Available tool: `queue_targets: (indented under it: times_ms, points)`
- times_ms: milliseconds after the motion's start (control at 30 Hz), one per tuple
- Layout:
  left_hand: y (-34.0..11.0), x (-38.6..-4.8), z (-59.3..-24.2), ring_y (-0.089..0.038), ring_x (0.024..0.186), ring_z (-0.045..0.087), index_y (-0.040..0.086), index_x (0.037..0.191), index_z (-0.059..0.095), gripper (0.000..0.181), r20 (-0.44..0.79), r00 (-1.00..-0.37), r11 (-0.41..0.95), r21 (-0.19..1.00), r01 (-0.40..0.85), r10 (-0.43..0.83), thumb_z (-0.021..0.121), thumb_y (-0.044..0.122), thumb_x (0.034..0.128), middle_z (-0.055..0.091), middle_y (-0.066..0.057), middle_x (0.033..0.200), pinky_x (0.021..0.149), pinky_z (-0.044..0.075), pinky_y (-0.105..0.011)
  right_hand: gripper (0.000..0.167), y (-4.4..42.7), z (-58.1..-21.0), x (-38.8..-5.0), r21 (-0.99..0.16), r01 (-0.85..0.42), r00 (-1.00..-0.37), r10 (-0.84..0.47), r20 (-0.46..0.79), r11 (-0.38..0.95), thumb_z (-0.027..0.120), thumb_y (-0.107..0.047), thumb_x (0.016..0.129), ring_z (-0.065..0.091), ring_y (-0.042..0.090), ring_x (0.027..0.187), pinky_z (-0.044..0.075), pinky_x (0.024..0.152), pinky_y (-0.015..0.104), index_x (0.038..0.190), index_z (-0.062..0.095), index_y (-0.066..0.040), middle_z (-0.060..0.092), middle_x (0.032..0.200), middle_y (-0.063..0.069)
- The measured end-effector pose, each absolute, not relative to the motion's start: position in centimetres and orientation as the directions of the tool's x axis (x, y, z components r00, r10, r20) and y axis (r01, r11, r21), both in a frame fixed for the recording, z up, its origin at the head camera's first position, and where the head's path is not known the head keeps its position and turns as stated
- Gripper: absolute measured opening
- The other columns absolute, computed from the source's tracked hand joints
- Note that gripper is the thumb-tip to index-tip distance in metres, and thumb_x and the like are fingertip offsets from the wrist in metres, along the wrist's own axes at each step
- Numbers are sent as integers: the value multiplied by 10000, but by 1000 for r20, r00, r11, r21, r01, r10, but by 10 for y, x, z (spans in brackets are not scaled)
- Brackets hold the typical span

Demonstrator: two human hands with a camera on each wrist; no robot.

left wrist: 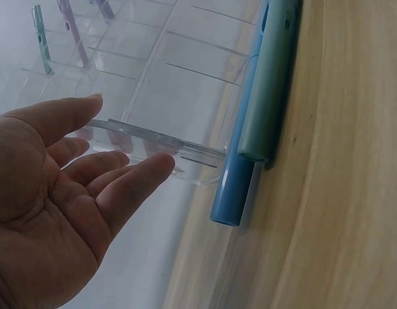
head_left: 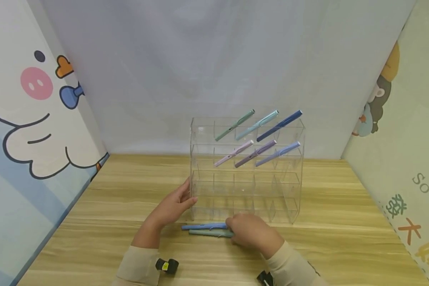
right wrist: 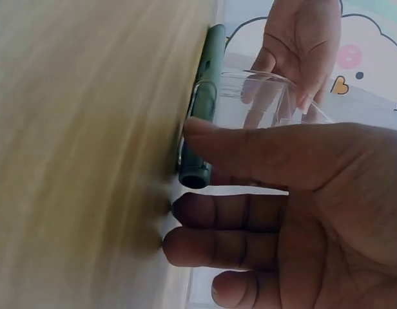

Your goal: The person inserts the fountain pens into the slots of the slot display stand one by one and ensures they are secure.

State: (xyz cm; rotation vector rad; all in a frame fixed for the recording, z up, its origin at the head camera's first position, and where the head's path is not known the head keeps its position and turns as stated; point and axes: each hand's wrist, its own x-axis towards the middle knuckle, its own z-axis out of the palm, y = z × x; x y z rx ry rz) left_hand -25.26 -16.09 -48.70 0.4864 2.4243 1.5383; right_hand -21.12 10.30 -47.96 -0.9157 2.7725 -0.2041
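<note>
A clear acrylic pen rack (head_left: 223,183) stands upright on the table. At its left side edge, my left hand (head_left: 173,206) holds the rack, thumb at the front and fingers along the side panel. Before the rack's foot lie a blue pen (head_left: 203,227) and a green pen (head_left: 210,233), side by side. My right hand (head_left: 253,234) is at their right ends. In the right wrist view its thumb (right wrist: 250,151) presses on the green pen (right wrist: 211,64) near the clip, pinching it; the index finger is mostly hidden. The blue pen's right end is covered by that hand.
The rack's upper tiers carry slanted pens: a green pen (head_left: 234,125), a light-blue pen (head_left: 258,125) and a dark-blue pen (head_left: 279,126) on top, pink, purple and lavender pens (head_left: 277,154) below. Divided lower tiers show no pens. A pale curtain (head_left: 214,59) hangs behind.
</note>
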Motion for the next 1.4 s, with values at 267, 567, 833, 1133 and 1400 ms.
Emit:
queue_targets:
  times_ms: [267,567,833,1133,1400]
  points:
    - [-161,-255,-490,-241,1438,350,306,1585,69,730,1,-922,401,900,169,388,536,305,1025,146,-53,1647,1127,371,-439,206,113,-464,-213,-293,-542,-794,-594,-130,788,670,-178,879,404,95,622,367,584,281,752,508,-179,456,690,-69]
    - [-163,-255,-491,-251,1442,342,316,1583,70,732,-9,-925,409,899,159,381,539,336,1021,142,-49,1647,1132,360,-458,108,127,-437,-212,-397,-581,-768,-640,-21,711,647,-214,942,472,63,613,421,557,239,873,566,-195,549,743,-102]
    - [-162,-253,-488,-264,1441,346,292,1588,66,750,-35,-933,432,892,132,358,545,358,1015,150,-39,1643,1139,352,-474,89,125,-431,-208,-466,-656,-706,-701,100,594,604,-289,990,685,68,933,565,734,255,1055,600,-228,708,986,-118]
    - [-160,-252,-485,-231,1436,354,308,1585,66,798,-30,-928,413,900,137,372,566,454,981,157,-41,1644,1131,371,-457,195,120,-431,-205,-445,-735,-645,-728,230,511,591,-219,999,672,33,934,577,783,259,1189,617,-186,712,1046,-78]
    - [-161,-252,-488,-242,1442,344,300,1587,60,748,-26,-928,415,899,140,371,545,330,1018,145,-45,1646,1131,369,-465,222,111,-443,-207,-411,-784,-593,-757,275,466,623,-173,978,661,13,936,561,796,207,1199,640,-185,701,1103,-68]
